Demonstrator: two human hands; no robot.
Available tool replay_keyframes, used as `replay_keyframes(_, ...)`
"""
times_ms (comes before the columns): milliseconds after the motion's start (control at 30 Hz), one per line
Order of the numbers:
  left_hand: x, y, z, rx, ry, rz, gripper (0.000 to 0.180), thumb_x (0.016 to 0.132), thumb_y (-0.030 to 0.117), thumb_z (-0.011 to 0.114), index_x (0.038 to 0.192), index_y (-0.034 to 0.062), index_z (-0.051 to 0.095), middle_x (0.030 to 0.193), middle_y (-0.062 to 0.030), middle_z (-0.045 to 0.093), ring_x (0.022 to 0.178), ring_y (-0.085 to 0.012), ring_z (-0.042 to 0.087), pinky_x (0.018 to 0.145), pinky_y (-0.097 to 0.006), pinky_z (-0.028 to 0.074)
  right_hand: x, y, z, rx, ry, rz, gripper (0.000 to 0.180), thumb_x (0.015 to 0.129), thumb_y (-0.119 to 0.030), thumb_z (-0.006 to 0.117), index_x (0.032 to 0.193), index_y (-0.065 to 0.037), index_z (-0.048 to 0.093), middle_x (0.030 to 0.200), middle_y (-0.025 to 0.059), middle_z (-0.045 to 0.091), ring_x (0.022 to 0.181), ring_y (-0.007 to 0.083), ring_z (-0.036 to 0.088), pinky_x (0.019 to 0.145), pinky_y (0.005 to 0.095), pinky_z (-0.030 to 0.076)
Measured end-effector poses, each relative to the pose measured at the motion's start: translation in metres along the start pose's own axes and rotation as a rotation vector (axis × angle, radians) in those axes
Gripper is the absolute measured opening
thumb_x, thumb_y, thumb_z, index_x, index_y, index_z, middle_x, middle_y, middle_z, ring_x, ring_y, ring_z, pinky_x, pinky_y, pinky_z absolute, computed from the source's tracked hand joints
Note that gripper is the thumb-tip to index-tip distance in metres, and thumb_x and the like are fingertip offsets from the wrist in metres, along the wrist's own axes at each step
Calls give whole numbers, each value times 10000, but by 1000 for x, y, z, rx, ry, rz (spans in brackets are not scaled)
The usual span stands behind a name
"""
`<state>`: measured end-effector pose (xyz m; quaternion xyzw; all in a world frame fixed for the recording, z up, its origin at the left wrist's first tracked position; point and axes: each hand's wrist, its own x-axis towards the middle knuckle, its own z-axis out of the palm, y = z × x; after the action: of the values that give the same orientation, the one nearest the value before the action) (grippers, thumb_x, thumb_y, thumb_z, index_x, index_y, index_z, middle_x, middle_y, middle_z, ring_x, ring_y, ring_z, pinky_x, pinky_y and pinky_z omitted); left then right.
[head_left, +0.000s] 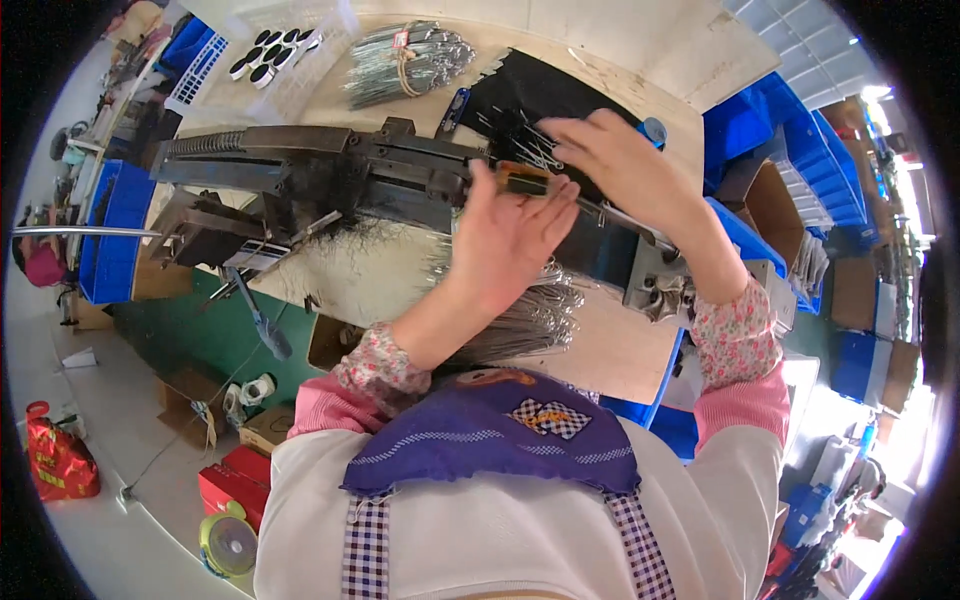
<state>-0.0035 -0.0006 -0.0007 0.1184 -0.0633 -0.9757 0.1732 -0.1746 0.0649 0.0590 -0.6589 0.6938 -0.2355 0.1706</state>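
Observation:
My left hand (510, 243) is palm-up at the right end of a long dark metal machine (400, 165), thumb and fingers spread apart. Between its thumb and fingertips sits a small amber-edged block (522, 178); the hand does not plainly grip it. Over a black mat (535, 85), my right hand (625, 165) reaches left with fingers apart and blurred at the tips. Just beside those tips lie several loose thin metal wires (515, 130). Below the left hand is a bundle of bent metal wires (525, 320), partly hidden by my arm.
At the back lies a tied bundle of metal wires (410, 65) beside a clear plastic bin (285, 50) of black-and-white round pieces. A blue-handled tool (454, 112) borders the mat. Blue crates (800, 150) stand right; dark bristle-like debris (345, 228) litters the bench by the machine.

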Motion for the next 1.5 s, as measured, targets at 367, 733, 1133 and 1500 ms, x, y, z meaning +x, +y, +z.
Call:
replay_keyframes(367, -16, 11, -9, -12, 5, 80, 607, 985, 541, 351, 1201, -13, 471, 1214, -119, 531, 1200, -232, 489, 1087, -371, 355, -3, -26, 23, 35, 416, 5, 167, 731, -61, 697, 895, -70, 720, 717, 71, 598, 674, 252, 601, 650, 344, 448)
replay_keyframes(733, -17, 11, -6, 171, -30, 169, 598, 1000, 511, 341, 1255, -19, 451, 1299, -124, 495, 1254, -224, 448, 1103, -365, 328, -5, -26, 24, -172, 342, -125, 144, 774, -112, 688, 914, -119, 718, 735, 30, 574, 735, 211, 576, 748, 340, 380)
replay_keyframes(1133, -17, 12, -8, 160, -8, 180, 686, 987, 539, 332, 1274, -77, 427, 1268, -161, 522, 1207, -248, 503, 1090, -362, 372, -3, -27, 30, -167, 464, -170, 149, 751, -108, 674, 894, -132, 711, 715, 14, 569, 710, 212, 585, 707, 349, 394)
replay_keyframes(1500, -20, 15, 1, 183, 29, 191, 662, 985, 529, 357, 1271, -64, 425, 1281, -165, 511, 1222, -266, 492, 1100, -380, 359, 2, -27, 21, -225, 263, -101, 151, 791, -131, 670, 931, -138, 725, 749, 29, 585, 749, 230, 588, 807, 347, 395)
